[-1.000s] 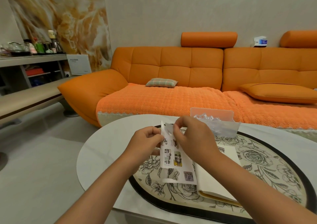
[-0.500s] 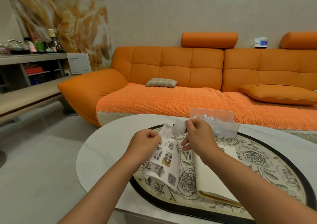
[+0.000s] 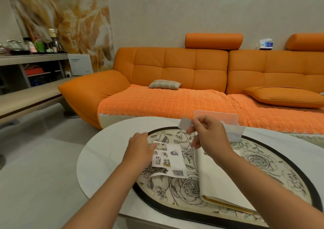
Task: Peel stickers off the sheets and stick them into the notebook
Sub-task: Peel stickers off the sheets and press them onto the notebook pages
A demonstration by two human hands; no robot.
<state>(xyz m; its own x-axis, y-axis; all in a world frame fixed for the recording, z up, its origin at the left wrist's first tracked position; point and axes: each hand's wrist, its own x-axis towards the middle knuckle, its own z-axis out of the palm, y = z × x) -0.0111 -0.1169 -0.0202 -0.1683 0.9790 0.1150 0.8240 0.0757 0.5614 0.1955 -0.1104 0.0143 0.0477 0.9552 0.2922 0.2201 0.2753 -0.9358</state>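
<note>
**Sticker off, sheet down**

Your right hand (image 3: 210, 134) pinches a pale sticker (image 3: 185, 124) between thumb and fingertips, raised above the mat. Your left hand (image 3: 140, 148) rests on the left edge of the sticker sheet (image 3: 172, 160); its fingers are hidden, so I cannot tell if it grips.

The sheet lies on the floral mat (image 3: 263, 167), just beside the open notebook (image 3: 215, 179), on a white oval table (image 3: 105, 158). An orange sofa (image 3: 175, 67) stands behind.

Half a second ago you held the sheet up in the air; now it lies flat.

Orange sofa (image 3: 175, 74), black-rimmed floral mat (image 3: 263, 167)
</note>
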